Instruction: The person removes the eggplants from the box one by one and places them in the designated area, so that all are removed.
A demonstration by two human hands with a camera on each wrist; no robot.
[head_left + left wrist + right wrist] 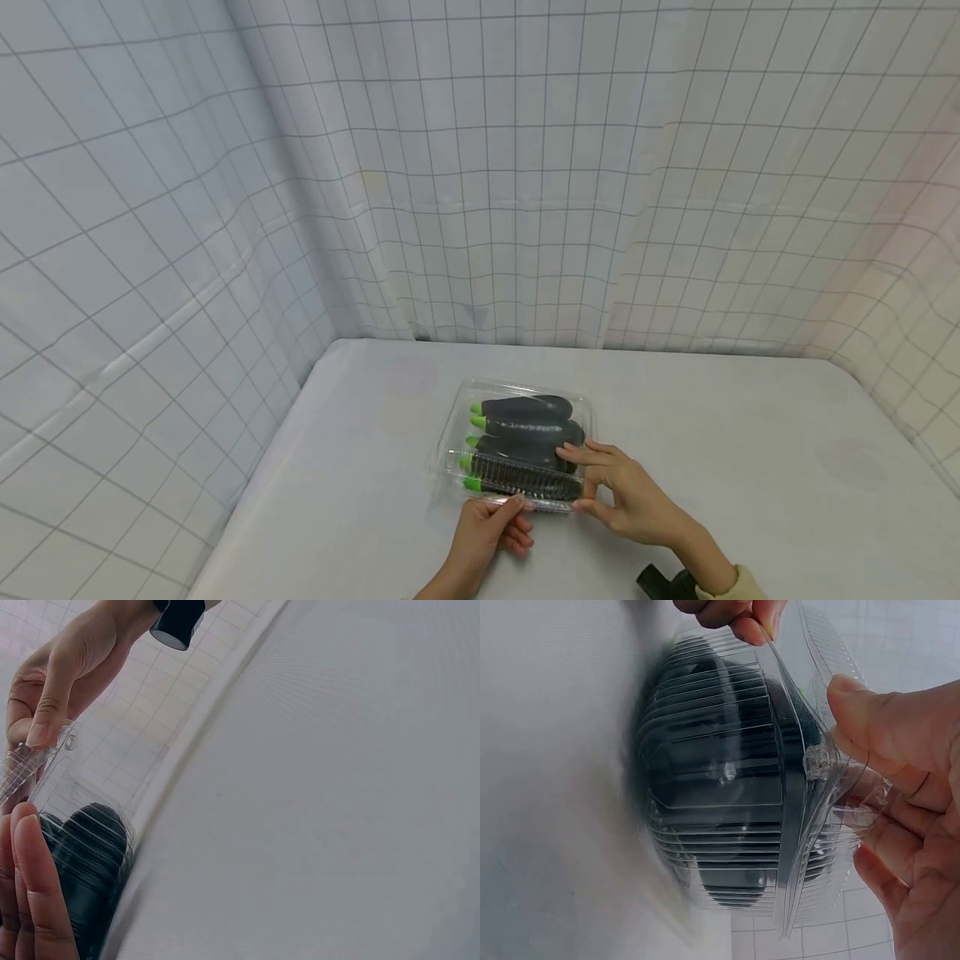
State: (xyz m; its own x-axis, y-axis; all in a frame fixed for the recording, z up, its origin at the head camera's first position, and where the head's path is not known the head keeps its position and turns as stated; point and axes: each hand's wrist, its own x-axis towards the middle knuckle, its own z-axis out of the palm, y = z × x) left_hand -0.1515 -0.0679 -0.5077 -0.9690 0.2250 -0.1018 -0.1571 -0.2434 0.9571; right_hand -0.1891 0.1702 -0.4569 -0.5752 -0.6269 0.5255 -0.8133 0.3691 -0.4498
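A clear plastic clamshell box (453,425) lies on the table, and inside it are several dark eggplants (528,429) with green stem ends. Its lid is over them, and the right wrist view shows the lid and base rims (786,825) bowed apart along part of the edge. My left hand (483,533) pinches the middle of the box's front rim between thumb and fingers. At the front right corner, my right hand (626,496) grips the rim with its thumb low, while other fingers reach over the lid.
The box stands on a white-covered table (360,467). White cloth with a dark grid (525,167) hangs behind the table and along both sides. A black device (663,583) is at the right wrist, next to a pale yellow sleeve (735,585).
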